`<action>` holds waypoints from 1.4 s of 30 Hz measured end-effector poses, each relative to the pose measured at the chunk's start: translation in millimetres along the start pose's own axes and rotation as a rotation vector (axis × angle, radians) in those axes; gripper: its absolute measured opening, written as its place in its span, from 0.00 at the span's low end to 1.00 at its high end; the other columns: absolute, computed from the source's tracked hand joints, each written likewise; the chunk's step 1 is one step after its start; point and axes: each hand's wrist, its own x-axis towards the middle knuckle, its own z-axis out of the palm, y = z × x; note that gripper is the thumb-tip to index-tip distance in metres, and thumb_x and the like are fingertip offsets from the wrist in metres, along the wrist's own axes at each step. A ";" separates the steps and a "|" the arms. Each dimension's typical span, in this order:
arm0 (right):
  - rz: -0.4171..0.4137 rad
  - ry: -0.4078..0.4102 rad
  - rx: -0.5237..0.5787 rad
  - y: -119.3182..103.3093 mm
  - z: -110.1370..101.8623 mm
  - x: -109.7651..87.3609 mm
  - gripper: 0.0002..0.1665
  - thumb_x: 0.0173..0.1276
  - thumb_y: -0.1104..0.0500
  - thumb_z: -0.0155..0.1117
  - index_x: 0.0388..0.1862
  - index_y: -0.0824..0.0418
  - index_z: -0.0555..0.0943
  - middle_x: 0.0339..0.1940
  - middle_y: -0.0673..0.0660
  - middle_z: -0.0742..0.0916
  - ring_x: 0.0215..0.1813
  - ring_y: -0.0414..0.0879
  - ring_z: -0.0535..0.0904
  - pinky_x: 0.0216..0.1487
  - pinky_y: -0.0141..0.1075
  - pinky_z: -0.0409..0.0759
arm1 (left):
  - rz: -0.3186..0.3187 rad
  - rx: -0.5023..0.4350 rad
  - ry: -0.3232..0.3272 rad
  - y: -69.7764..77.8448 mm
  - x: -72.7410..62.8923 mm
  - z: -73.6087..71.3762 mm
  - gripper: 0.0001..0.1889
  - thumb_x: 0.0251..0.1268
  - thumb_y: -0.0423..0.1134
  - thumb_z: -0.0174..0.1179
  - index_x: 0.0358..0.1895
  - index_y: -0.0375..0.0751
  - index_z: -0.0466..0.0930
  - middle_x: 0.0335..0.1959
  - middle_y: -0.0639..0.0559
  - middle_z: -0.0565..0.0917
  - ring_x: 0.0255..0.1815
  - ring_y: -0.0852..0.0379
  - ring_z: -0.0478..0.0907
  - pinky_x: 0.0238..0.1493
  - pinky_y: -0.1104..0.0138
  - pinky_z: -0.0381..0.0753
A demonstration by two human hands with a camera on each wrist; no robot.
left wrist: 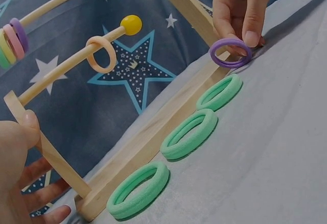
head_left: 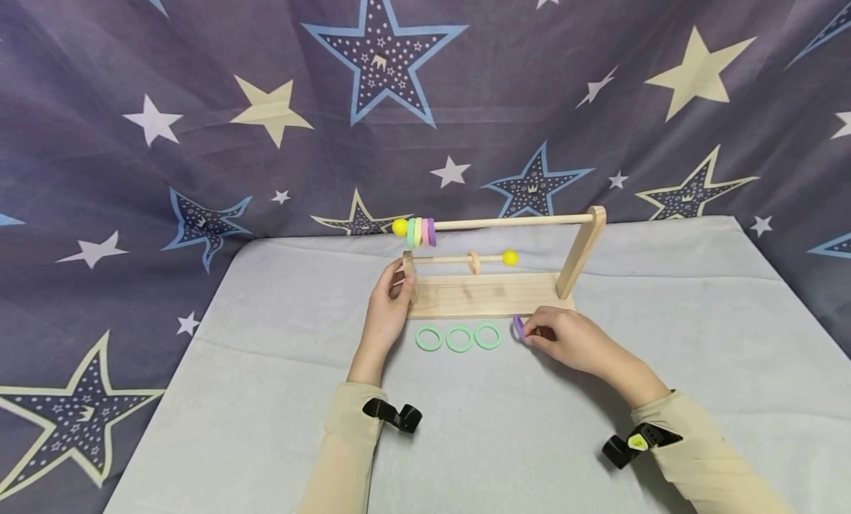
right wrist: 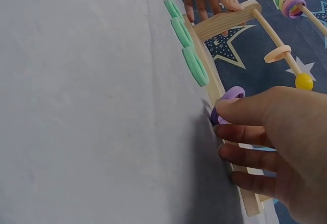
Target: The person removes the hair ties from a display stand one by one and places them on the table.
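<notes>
Purple ring pinched in right grip

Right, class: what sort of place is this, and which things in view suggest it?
Probably an indoor spot set up for filming handwork: a star-patterned cloth forms the backdrop, a pale grey cloth lies under the wooden stand, and black devices are strapped at both sleeves.

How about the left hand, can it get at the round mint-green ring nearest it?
Probably yes: that ring lies flat on grey cloth with nothing over it. The left hand would likely need to leave the pale wooden upright it holds.
</notes>
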 end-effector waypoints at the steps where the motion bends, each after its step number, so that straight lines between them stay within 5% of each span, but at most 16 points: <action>1: -0.001 -0.001 0.009 0.4 0.3 0.5 0.05 0.62 0.63 0.73 0.35 0.54 0.87 0.28 0.41 0.81 0.30 0.36 0.73 0.31 0.33 0.74 | 0.001 0.001 0.001 0.1 0.1 0.1 0.27 0.75 0.47 0.54 0.72 0.42 0.67 0.60 0.36 0.77 0.59 0.43 0.77 0.60 0.55 0.77; 8: -0.010 -0.013 0.083 4.2 1.1 2.9 0.05 0.63 0.62 0.73 0.35 0.52 0.87 0.32 0.41 0.83 0.34 0.36 0.76 0.38 0.39 0.78 | -0.006 -0.006 0.003 0.5 0.0 0.0 0.26 0.76 0.46 0.54 0.72 0.42 0.67 0.60 0.35 0.77 0.59 0.42 0.78 0.59 0.54 0.77; 23: 0.042 -0.035 0.169 7.7 3.5 2.6 0.06 0.63 0.63 0.73 0.37 0.53 0.87 0.31 0.43 0.82 0.31 0.38 0.73 0.33 0.33 0.74 | -0.004 -0.017 -0.010 5.2 -2.5 -1.6 0.27 0.75 0.47 0.55 0.72 0.41 0.67 0.61 0.34 0.76 0.60 0.40 0.77 0.60 0.52 0.77; 42: 0.046 0.079 0.282 3.7 -3.7 7.3 0.05 0.65 0.64 0.70 0.41 0.60 0.86 0.30 0.48 0.86 0.33 0.40 0.80 0.38 0.34 0.81 | 0.004 -0.007 -0.004 -0.1 -0.3 -0.6 0.27 0.75 0.48 0.55 0.72 0.42 0.67 0.61 0.35 0.76 0.60 0.41 0.77 0.60 0.52 0.77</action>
